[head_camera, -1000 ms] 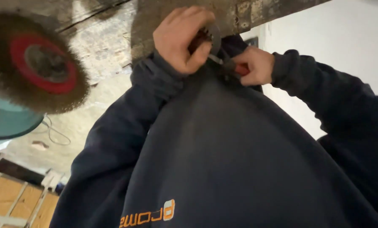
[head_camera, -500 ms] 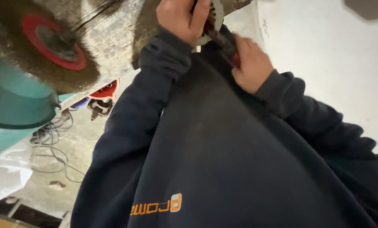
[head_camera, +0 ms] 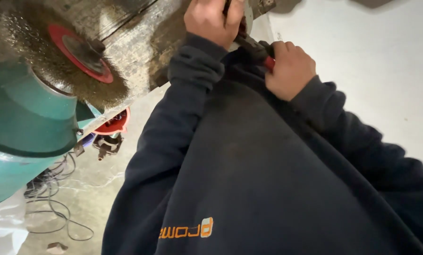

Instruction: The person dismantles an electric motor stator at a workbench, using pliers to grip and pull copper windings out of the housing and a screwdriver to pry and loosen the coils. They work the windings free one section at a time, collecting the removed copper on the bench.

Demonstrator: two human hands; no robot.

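Note:
My left hand (head_camera: pixel 214 19) is at the top edge, its fingers closed over a round grey metal part (head_camera: pixel 247 16) that is mostly hidden. Just right and lower, my right hand (head_camera: pixel 289 68) is closed on a dark tool with a red handle (head_camera: pixel 267 60). The tool's dark jaws (head_camera: pixel 249 45) reach up to the metal part under my left hand. Both arms are in dark navy sleeves, and the sweatshirt (head_camera: pixel 249 179) fills the lower frame.
A wire brush wheel with a red hub (head_camera: pixel 74 52) sits on a teal grinder (head_camera: pixel 22 127) at the left. A worn wooden surface (head_camera: pixel 126 38) lies behind it. A red plug (head_camera: pixel 112 125) and loose cables (head_camera: pixel 55 208) lie on the floor. A white wall (head_camera: pixel 372 61) stands on the right.
The view has tilted: both hands now sit higher, at the top edge. More of the teal grinder and the floor with cables shows at the left. The grips look unchanged.

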